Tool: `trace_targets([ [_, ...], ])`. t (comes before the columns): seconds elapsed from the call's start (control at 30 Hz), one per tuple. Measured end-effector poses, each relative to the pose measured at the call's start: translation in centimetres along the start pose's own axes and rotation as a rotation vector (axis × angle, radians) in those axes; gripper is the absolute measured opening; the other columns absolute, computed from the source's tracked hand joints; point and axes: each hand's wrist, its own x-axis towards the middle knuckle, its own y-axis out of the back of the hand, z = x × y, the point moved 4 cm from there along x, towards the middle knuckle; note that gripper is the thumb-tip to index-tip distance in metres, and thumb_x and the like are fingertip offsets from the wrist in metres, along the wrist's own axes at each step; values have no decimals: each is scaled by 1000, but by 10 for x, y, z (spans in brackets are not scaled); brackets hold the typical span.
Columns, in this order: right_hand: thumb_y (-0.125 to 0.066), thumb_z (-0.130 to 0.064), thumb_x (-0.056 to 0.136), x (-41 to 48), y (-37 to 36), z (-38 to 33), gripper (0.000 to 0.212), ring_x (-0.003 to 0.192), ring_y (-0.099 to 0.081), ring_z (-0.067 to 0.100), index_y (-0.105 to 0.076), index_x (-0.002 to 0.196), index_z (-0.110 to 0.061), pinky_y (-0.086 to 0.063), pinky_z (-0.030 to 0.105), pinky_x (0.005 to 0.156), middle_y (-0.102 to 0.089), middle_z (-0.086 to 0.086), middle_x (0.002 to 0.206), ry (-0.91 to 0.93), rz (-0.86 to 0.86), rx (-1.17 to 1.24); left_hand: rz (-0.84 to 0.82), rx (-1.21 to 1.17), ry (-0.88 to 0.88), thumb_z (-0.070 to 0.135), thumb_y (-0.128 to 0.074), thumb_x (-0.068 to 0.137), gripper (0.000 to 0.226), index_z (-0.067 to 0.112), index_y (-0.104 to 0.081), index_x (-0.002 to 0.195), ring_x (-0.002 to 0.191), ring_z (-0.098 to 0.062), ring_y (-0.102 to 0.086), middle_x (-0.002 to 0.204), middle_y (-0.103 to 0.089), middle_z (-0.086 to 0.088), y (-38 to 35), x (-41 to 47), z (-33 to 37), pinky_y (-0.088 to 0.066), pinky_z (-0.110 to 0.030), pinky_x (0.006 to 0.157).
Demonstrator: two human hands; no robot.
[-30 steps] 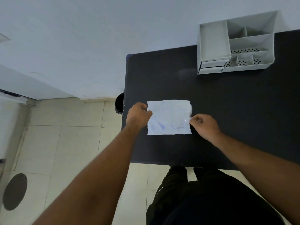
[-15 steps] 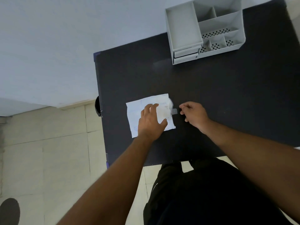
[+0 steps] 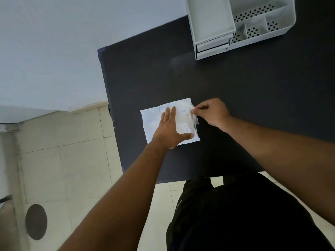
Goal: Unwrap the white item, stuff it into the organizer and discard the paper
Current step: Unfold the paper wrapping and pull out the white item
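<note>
A flat white paper packet [image 3: 152,120] with faint blue print lies on the black table [image 3: 235,105], near its left side. My left hand [image 3: 169,130] lies flat on the packet with straight fingers and presses it down. My right hand [image 3: 211,112] pinches the packet's upper right edge, where a clear film layer lifts slightly. The white item inside is hidden by the wrapping. The grey organizer [image 3: 237,24], with several open compartments and perforated floors, stands at the table's far edge.
The table's left edge [image 3: 108,105] runs close to the packet, with tiled floor [image 3: 63,160] below it. A round dark floor cover [image 3: 36,221] sits at the lower left. A pale wall [image 3: 54,51] backs the table. My dark-clothed legs [image 3: 235,214] are at the near edge.
My left hand moved from gripping the packet's left edge to lying flat on top of it. My right hand came back to pinch the right edge. The view moved closer.
</note>
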Motion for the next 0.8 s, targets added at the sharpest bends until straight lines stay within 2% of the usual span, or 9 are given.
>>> trace_targets([
  [0.27, -71, -33, 91, -7, 5, -2, 14, 85, -68, 6, -79, 95, -23, -55, 26, 77, -73, -11, 87, 46, 47, -24, 13, 140, -13, 54, -81, 76, 125, 29, 9, 159, 155, -21, 9, 169, 13, 3, -5, 3, -4, -29, -50, 117],
  [0.4, -67, -29, 93, -13, 5, 2, 12, 88, -65, 6, -76, 95, -22, -49, 22, 73, -71, -11, 92, 15, 132, -7, 39, 202, 31, 57, -81, 74, 127, 32, 11, 158, 155, -25, 9, 169, 13, 4, -4, 5, -6, -34, -55, 114],
  [0.47, -65, -28, 94, -16, 9, 6, 11, 87, -65, 7, -74, 96, -22, -50, 23, 71, -71, -10, 95, -25, 161, 25, 35, 214, 49, 57, -80, 75, 126, 33, 11, 158, 155, -28, 9, 168, 15, 4, -5, 5, -6, -35, -57, 113],
  [0.53, -62, -29, 95, -19, 11, 7, 11, 71, -68, 13, -71, 93, -23, -52, 26, 56, -73, -6, 92, -62, 141, 76, 32, 222, 59, 56, -80, 76, 124, 33, 11, 158, 155, -30, 9, 168, 16, 3, -6, 3, -5, -36, -57, 112],
  [0.6, -61, -32, 96, -19, 10, 6, 12, 53, -67, 18, -68, 94, -23, -45, 26, 41, -72, -3, 87, -82, 109, 120, 37, 229, 67, 54, -80, 77, 123, 32, 11, 158, 155, -31, 9, 168, 17, 3, -5, 3, -2, -36, -58, 112],
  [0.73, -66, -38, 94, -18, 7, 5, 18, 48, -63, 17, -63, 107, -26, -43, 23, 40, -69, -7, 91, -46, 16, 134, 49, 221, 76, 51, -81, 78, 124, 35, 13, 157, 155, -32, 9, 167, 18, 3, -8, 2, 0, -39, -56, 110],
  [0.8, -68, -34, 93, -18, 3, 4, 19, 52, -62, 15, -68, 108, -22, -46, 24, 44, -72, -3, 90, -15, -17, 110, 55, 224, 81, 50, -81, 77, 124, 38, 14, 157, 155, -34, 9, 167, 18, 3, -10, 0, -1, -40, -56, 109],
])
